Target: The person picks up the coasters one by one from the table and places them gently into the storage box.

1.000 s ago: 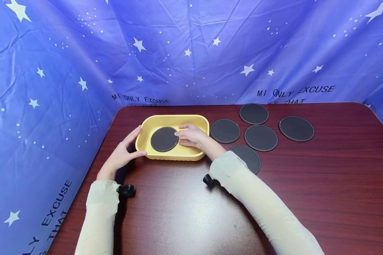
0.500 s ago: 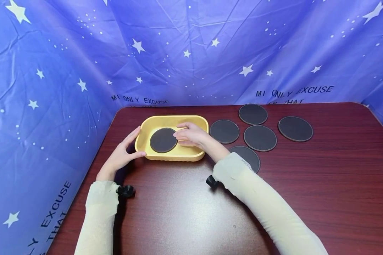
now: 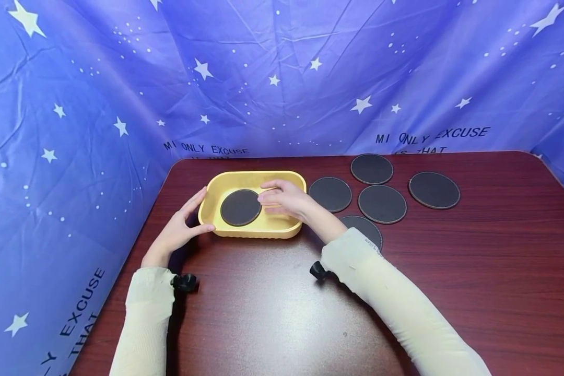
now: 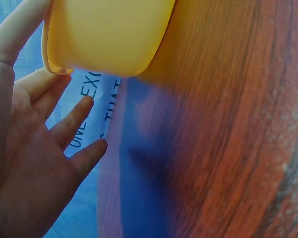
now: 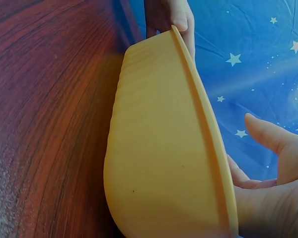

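A yellow plastic basin stands toward the table's left rear, with a black round coaster lying in it. My left hand spans the basin's left end. Its thumb touches the near left corner of the rim, and its fingers lie along the outside, fairly straight and spread in the left wrist view. Inside the basin is my right hand, its fingertips at the coaster's right edge. Whether they touch it I cannot tell. From the right wrist, the thumb stands apart from the fingers, which the basin wall partly hides.
Several more black coasters with stitched edges lie right of the basin, among them one close beside it and one farthest right. A sleeve covers part of the nearest coaster. Starry blue cloth hangs behind the brown table.
My right wrist and forearm have shifted slightly to the right while the fingertips stay by the coaster. The left hand, the basin and the coasters look unmoved.
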Tool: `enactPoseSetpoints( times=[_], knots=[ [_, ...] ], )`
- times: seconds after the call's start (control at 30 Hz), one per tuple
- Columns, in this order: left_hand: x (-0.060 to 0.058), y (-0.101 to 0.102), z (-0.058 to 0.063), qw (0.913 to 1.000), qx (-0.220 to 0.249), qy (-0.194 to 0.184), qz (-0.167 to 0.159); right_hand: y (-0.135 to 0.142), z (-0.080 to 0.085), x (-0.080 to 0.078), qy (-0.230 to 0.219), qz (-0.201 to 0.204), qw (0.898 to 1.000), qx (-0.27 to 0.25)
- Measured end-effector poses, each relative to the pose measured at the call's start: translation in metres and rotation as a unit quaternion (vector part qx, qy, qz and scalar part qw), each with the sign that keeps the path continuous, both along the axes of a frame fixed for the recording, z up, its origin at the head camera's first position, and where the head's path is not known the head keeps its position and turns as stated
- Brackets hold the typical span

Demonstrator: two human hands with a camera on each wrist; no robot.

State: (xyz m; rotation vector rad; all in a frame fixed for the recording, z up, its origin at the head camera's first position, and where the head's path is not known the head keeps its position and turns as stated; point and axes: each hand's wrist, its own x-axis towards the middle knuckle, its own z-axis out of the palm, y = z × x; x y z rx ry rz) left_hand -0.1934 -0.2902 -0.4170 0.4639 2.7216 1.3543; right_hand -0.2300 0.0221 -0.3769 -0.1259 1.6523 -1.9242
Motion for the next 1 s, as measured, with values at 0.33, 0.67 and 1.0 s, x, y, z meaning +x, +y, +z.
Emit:
enactPoseSetpoints(
  times=[0.33, 0.67, 1.0],
  knots=[
    [0.000, 0.000, 0.000, 1.0000, 0.005, -0.003, 0.000, 0.004, 0.003, 0.005, 0.011, 0.005, 1.000, -0.012],
    [0.001, 0.000, 0.000, 1.0000, 0.008, -0.001, -0.002, 0.013, 0.008, 0.011, 0.024, 0.009, 1.000, -0.002],
    [0.001, 0.001, 0.001, 1.0000, 0.008, -0.003, -0.003, 0.024, 0.009, 0.015, 0.033, 0.002, 0.999, -0.007]
  ],
)
